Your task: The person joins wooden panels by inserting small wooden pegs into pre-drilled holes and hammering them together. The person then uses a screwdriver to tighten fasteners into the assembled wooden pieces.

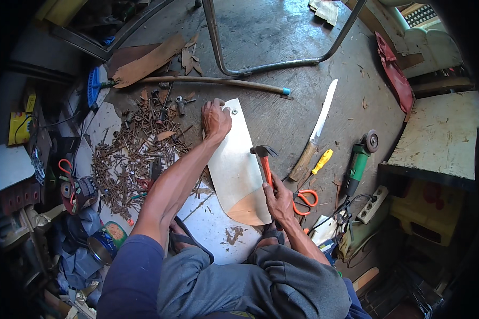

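Observation:
A long pale panel (pixel 233 159) with a rounded, brown near end lies on the floor between my feet. My left hand (pixel 216 119) is at its far left edge, fingers curled and closed on that edge; the fingertips are partly hidden. Beside those fingers, a small round metal piece like a nut (pixel 234 111) rests on the panel. My right hand (pixel 279 199) is wrapped round the orange handle of a claw hammer (pixel 265 155). The hammer's dark head is raised by the panel's right edge.
Rusty nails and screws (pixel 135 154) are heaped at left. To the right lie a long knife (pixel 320 125), a yellow screwdriver (pixel 322 161), orange-handled scissors (pixel 305 201), a green angle grinder (pixel 359 165) and a power strip (pixel 373 204). A wooden stick (pixel 218 81) and metal frame (pixel 271 65) are beyond.

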`<move>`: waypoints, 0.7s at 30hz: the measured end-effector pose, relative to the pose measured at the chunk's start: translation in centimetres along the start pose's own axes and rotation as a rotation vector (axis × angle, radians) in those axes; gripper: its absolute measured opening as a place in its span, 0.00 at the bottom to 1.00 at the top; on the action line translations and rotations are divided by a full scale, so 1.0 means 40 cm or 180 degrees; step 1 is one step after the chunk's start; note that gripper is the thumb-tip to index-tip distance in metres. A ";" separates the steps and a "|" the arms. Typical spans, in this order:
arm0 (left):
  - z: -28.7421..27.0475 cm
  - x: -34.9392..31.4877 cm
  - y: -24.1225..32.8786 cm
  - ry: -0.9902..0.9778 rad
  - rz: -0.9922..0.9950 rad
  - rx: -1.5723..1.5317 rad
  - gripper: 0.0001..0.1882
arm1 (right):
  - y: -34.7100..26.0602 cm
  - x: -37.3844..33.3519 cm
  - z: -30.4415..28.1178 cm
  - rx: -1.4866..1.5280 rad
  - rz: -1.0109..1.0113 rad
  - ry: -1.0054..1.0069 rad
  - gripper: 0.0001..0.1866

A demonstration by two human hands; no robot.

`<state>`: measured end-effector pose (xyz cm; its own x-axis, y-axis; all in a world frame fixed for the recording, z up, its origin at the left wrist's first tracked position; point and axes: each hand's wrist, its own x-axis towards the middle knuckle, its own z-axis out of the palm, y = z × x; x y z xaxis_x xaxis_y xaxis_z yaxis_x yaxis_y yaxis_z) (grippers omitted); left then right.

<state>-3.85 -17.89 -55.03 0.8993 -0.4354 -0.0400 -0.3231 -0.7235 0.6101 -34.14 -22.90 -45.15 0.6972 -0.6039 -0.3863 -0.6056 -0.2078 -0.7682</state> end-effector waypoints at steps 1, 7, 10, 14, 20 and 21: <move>-0.004 -0.016 -0.016 0.0195 0.0229 0.0273 0.23 | -0.008 0.008 0.000 -0.0015 -0.0089 0.0002 0.24; -0.064 -0.124 0.051 -0.0419 -0.0290 0.0762 0.45 | -0.052 0.138 -0.018 -0.0031 -0.0626 0.0015 0.22; -0.070 -0.125 0.072 -0.0543 -0.0450 0.0779 0.43 | -0.064 0.214 -0.003 -0.0188 -0.0687 0.0063 0.22; -0.089 -0.111 0.088 -0.0688 -0.0524 0.0730 0.41 | -0.098 0.270 0.015 -0.0242 -0.1240 0.0095 0.23; -0.084 -0.108 0.085 -0.0696 -0.0513 0.0754 0.37 | -0.061 0.302 0.075 -0.0576 -0.1607 0.0276 0.25; -0.084 -0.109 0.087 -0.0711 -0.0523 0.0752 0.37 | -0.052 0.321 0.074 -0.1307 -0.0987 -0.0286 0.23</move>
<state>-7.92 -16.69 -50.08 0.8668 -0.3906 -0.3101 -0.2623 -0.8859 0.3825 -22.80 -27.95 -50.02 0.8870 -0.4014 -0.2284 -0.4533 -0.6619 -0.5970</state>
